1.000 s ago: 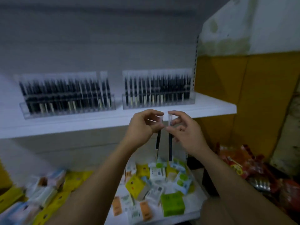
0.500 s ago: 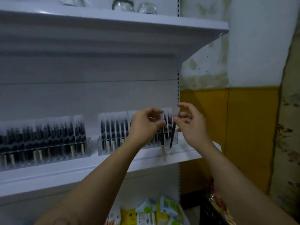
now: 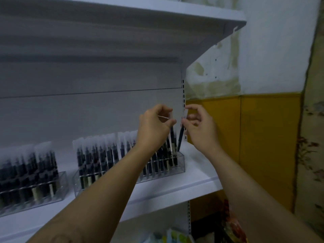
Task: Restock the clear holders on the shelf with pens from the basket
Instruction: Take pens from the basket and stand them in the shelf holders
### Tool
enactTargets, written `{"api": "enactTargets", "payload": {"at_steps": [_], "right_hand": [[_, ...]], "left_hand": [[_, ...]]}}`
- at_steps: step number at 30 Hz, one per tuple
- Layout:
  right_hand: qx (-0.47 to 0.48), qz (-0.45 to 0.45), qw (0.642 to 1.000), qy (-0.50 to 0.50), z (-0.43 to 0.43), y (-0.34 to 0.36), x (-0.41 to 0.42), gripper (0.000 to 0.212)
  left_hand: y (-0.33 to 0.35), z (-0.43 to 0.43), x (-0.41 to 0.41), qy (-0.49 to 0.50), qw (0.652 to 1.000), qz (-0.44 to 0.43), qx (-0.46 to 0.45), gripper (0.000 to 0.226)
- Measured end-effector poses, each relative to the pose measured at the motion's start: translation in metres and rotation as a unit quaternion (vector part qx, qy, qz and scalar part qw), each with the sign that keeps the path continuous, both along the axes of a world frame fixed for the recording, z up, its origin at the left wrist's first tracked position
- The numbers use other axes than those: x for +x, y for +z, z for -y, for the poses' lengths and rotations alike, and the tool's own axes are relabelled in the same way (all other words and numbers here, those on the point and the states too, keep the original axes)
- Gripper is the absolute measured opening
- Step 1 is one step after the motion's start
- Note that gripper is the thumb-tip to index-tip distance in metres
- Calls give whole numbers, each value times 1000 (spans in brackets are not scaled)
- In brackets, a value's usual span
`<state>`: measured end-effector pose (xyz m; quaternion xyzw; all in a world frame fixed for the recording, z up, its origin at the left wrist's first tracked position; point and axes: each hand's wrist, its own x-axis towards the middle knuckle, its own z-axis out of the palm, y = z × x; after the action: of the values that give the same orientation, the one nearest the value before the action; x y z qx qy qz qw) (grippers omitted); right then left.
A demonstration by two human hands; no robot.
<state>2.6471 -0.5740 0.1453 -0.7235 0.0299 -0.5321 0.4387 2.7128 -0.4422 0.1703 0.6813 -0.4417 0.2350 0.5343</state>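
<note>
Two clear holders stand on the white shelf point(image 3: 196, 179), both packed with dark pens in clear sleeves: the left holder point(image 3: 57, 190) and the right holder point(image 3: 181, 162). My left hand point(image 3: 154, 128) pinches the sleeve top of one dark pen point(image 3: 172, 137) above the right holder's right end. My right hand point(image 3: 199, 127) pinches the sleeve top of a second dark pen point(image 3: 180, 139), whose lower tip dips into the same end of that holder. The basket is out of view.
An upper shelf point(image 3: 157, 13) overhangs the holders. A slotted upright point(image 3: 183, 95) marks the shelf's right end, with a yellow and white wall point(image 3: 254, 128) beyond it. Colourful packets point(image 3: 175, 235) show on a lower level under the shelf.
Both hands have risen from over the lower packets to the right holder, each carrying a pen. The pens now hang over the holder's right end, the right one reaching into it.
</note>
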Motion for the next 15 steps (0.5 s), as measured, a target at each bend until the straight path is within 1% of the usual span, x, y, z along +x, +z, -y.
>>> {"api": "enactTargets", "payload": {"at_steps": [4, 8, 10, 13, 15], "right_hand": [[-14, -33, 999, 5, 11, -7, 10, 32], [-39, -78, 996, 16, 16, -22, 15, 32], [-43, -80, 996, 20, 16, -27, 15, 32], [-72, -75, 994, 15, 15, -31, 12, 35], [-105, -102, 989, 8, 15, -30, 9, 40]], "left_hand": [[-2, 6, 8, 19, 999, 12, 28, 19], [5, 3, 9, 21, 999, 26, 31, 20], [4, 2, 8, 23, 998, 37, 37, 21], [-4, 3, 7, 38, 995, 56, 73, 19], [-10, 6, 8, 68, 990, 68, 102, 17]]}}
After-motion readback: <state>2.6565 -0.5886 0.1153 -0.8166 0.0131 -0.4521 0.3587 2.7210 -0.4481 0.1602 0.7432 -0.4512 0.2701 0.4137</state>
